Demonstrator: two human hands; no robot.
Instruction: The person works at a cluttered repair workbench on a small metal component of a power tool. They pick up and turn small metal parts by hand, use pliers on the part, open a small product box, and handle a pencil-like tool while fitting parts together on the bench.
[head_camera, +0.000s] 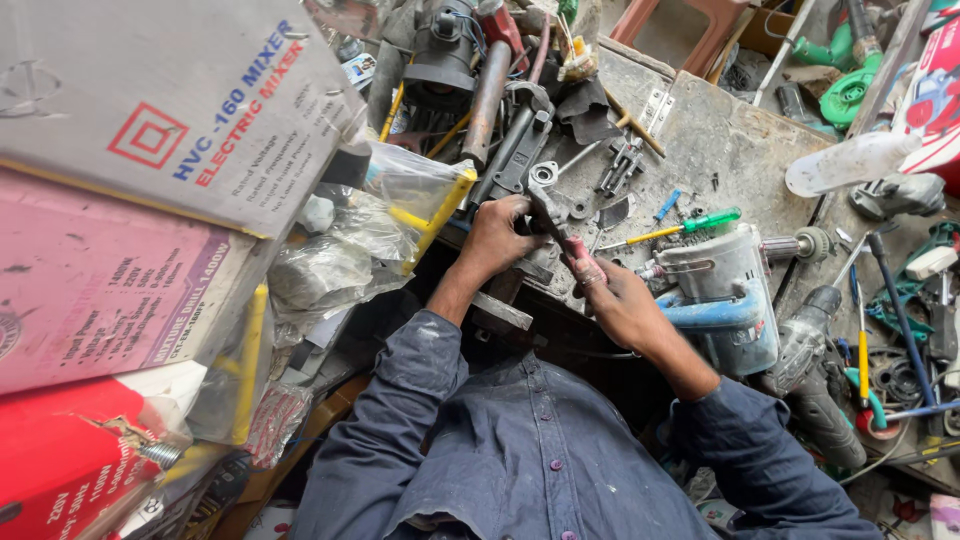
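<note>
Head view was the only angle, looking straight down at a cluttered, grimy workbench (720, 150). Both hands were busy on one job: the right hand (612, 300) was wrapped shut around the red-handled end of a pair of pliers (560, 225), and the left hand (497, 235) was closed down on a small metal part (540, 265) at the bench's front edge, right where the plier nose pointed. From the look of it the work was mid-way at best; the part was gripped and being worked on, nothing looked finished or set aside, though I couldn't tell exactly what the jaws bit on. Just right of the right hand sat a grey and blue power tool (722, 300), and beyond it a green-handled screwdriver (690, 224). As for packaging: far left of the left hand was a stack of boxes, a big grey carton (180, 100) with a red square logo and blue and red lettering on top, a pink box (100, 285) with dark print under it, and a red box (60, 470) at the bottom. Between the stack and the left hand lay crumpled clear plastic bags (360, 240) with yellow strips.
</note>
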